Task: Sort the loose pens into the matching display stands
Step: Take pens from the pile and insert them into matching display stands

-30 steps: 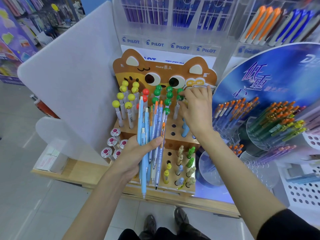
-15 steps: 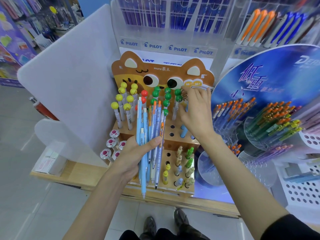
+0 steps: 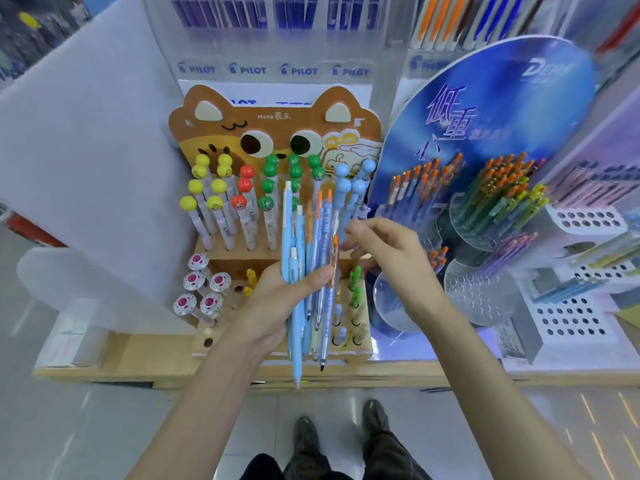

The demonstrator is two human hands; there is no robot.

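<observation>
Loose pens (image 3: 290, 237), where are they?

— Centre of the frame: a fanned bundle of pale blue and clear barrels, nearly upright, tips down, in front of the cat-faced stand (image 3: 277, 112).

What holds them?

— The left hand (image 3: 277, 303), its arm rising from the lower left. The thumb is clamped across the barrels and the fingers are wrapped behind.

And to the right of that?

— The right hand (image 3: 391, 258), its arm entering from the lower right. Its fingers are loosely spread and hold nothing, with the fingertips (image 3: 349, 233) just beside the bundle's right edge. The hand is blurred, so I cannot tell if they touch.

Which step is this, would you say?

— Probably picking one pen out. The clear pen with an orange clip (image 3: 335, 258) sits outermost. It resembles the orange-capped pens (image 3: 426, 188) in the round blue stand (image 3: 485, 98) at the right of the frame.

How to do it well?

— Pinch that one barrel above the left thumb. Draw it upward along its length, and ease the thumb only slightly so the neighbours do not slide out.
</observation>
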